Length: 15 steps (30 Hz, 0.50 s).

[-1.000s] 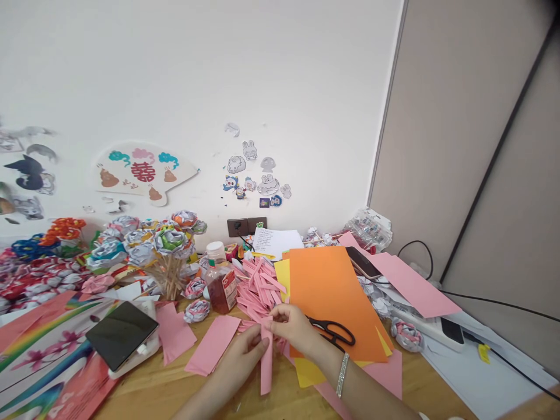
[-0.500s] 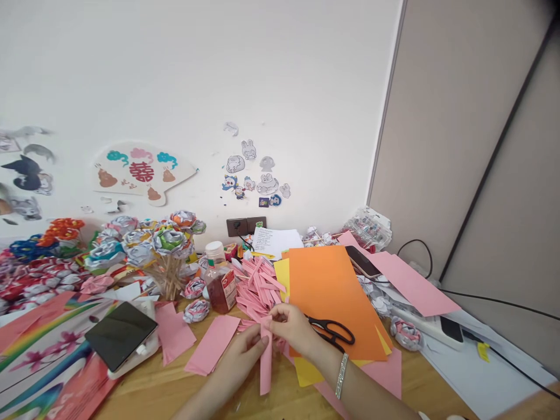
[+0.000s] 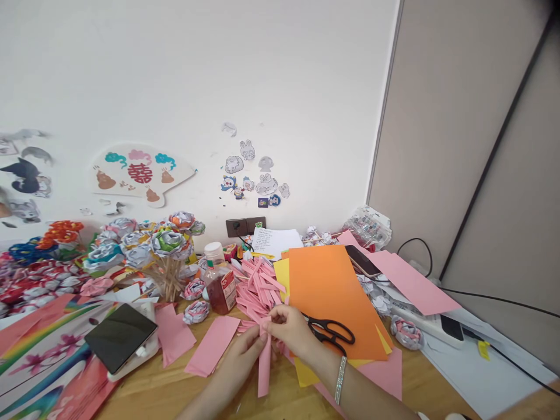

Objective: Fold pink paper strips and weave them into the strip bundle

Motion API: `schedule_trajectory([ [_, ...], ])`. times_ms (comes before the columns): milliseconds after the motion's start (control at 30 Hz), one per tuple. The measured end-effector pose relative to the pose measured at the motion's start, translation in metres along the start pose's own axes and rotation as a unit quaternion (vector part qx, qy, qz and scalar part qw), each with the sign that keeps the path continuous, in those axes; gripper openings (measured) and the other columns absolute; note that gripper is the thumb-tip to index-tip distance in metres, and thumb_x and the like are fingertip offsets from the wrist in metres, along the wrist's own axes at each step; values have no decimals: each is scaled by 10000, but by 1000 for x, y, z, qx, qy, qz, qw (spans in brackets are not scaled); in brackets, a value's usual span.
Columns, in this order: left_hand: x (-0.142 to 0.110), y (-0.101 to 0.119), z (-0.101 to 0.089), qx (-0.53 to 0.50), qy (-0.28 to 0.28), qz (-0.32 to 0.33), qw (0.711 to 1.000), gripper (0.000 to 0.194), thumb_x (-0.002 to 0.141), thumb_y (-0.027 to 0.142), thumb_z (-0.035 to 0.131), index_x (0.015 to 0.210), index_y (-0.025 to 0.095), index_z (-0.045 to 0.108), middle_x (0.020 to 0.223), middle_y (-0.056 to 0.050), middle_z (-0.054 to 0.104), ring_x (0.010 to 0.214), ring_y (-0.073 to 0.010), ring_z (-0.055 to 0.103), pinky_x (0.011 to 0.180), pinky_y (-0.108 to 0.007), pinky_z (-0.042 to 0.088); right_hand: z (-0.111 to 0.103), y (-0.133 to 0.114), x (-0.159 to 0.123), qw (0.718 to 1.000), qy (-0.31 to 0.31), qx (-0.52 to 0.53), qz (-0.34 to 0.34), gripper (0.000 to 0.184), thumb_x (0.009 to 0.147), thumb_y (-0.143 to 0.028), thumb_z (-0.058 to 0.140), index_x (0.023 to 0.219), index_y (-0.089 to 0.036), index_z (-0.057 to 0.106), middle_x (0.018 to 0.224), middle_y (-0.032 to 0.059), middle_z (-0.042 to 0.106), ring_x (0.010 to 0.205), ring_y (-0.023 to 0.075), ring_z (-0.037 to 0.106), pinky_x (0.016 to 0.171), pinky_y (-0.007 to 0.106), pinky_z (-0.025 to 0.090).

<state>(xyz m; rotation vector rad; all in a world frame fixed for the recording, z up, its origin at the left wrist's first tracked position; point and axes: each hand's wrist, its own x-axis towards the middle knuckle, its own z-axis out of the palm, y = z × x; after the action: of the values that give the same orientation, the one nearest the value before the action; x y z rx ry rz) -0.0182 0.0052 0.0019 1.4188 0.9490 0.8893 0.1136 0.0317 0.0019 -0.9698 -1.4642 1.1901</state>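
Between my two hands is a narrow folded strip of pink paper (image 3: 264,373), its lower end hanging over the wooden table. My left hand (image 3: 245,352) pinches the strip's left side with thumb and fingers. Near its upper end, my right hand (image 3: 286,328) grips it, a sparkly bracelet on that wrist. Just beyond the hands lies a heap of folded pink strips (image 3: 258,289). To the left rests a stack of flat pink paper rectangles (image 3: 213,345). Black-handled scissors (image 3: 335,333) lie on orange paper (image 3: 328,291) to the right of my right hand.
A bottle of red-brown liquid (image 3: 220,289) stands behind the pink stack. Paper flowers on sticks (image 3: 168,248) crowd the back left. A tablet-like black device (image 3: 120,337) lies at left. Pink sheets (image 3: 415,283), a power strip (image 3: 431,326) and cables are at right.
Both hands stay on the strip and have shifted only slightly. The strip's lower end has swung a little to the left. Nothing else on the table has visibly moved.
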Motion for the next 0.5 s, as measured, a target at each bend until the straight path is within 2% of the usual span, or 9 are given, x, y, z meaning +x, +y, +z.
schedule_trajectory([
  [133,-1,2,2,-9,0,-2,1000,288,773,418,464,782,147,563,649,-5,604,619,-151,540,589,-250,403,1,-3,-1,1000,11,-2,5,106,619,-208,573,581,-144,497,526,-46,439,498,73,403,469,187,321],
  [333,0,4,5,-14,-4,-2,1000,263,739,408,518,693,151,549,593,6,605,564,-142,537,569,-245,403,3,-8,-4,999,11,21,38,178,604,-280,606,584,-153,482,509,-51,437,453,70,398,430,191,306],
  [500,0,4,4,-12,3,-17,1000,263,713,400,552,656,144,564,584,6,619,531,-134,539,551,-244,410,3,-11,-6,999,5,18,33,199,610,-301,609,571,-162,470,507,-50,431,471,84,430,455,202,325],
])
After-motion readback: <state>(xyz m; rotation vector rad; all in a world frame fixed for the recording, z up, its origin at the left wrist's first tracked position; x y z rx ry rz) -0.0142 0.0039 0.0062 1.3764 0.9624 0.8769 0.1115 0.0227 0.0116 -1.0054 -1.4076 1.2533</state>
